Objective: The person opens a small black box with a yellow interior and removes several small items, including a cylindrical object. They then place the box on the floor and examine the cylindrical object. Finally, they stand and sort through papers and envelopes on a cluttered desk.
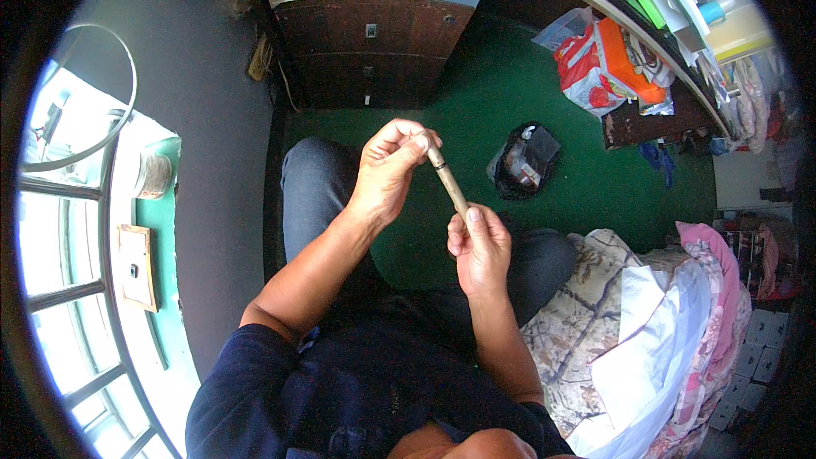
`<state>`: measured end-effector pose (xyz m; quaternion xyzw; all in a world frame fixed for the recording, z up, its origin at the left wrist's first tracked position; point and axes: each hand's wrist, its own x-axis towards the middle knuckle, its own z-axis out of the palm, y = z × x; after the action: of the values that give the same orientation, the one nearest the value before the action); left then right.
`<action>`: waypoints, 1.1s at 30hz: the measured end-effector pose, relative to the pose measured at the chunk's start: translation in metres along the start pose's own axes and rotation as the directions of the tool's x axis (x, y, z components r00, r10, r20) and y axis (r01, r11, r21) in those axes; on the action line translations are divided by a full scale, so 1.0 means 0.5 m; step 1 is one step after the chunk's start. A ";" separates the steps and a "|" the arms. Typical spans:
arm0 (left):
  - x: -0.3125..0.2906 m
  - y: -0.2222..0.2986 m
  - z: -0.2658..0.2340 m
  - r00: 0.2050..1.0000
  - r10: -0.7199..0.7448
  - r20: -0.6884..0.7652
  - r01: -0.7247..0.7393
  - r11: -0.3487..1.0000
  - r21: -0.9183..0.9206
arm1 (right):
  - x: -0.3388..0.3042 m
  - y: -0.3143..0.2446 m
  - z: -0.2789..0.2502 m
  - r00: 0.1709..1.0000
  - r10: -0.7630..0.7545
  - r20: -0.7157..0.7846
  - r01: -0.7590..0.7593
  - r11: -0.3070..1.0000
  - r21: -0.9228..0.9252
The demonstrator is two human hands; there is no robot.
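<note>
Between my two hands is a slim tan rod (450,184), tilted from upper left to lower right over my lap. A narrow dark band rings it near its upper end; whether it is a pen or some kind of tube I cannot tell. The fingers and thumb of my left hand (394,166) pinch that upper end. Lower down, my right hand (481,249) has its thumb and fingers closed on the other end, partly hiding it.
Ahead stands a dark brown drawer cabinet (357,38). On the green floor (416,229) lie a black plastic bag (508,172) with things inside and a red-and-white bag (586,68). Patterned bedding (565,314) is at my right. A window (64,246) and ledge are left.
</note>
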<state>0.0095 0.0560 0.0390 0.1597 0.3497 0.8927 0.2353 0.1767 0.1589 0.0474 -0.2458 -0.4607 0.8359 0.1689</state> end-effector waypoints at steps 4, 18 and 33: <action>0.000 -0.007 0.003 1.000 -0.004 -0.012 0.004 1.000 0.021 | 0.000 0.010 0.001 0.988 -0.154 -0.024 0.152 0.986 -0.066; 0.027 0.029 -0.030 0.998 0.021 -0.058 -0.021 1.000 -0.013 | -0.003 0.035 -0.032 0.957 -0.282 -0.069 0.277 0.958 -0.076; 0.035 0.030 -0.044 0.995 0.057 -0.077 -0.056 0.998 0.019 | -0.017 0.020 -0.043 0.944 -0.323 -0.062 0.316 0.943 -0.105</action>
<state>-0.0196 0.0435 0.0364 0.1368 0.3614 0.9015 0.1950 0.1955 0.1642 0.0310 -0.2080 -0.5260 0.7647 0.3086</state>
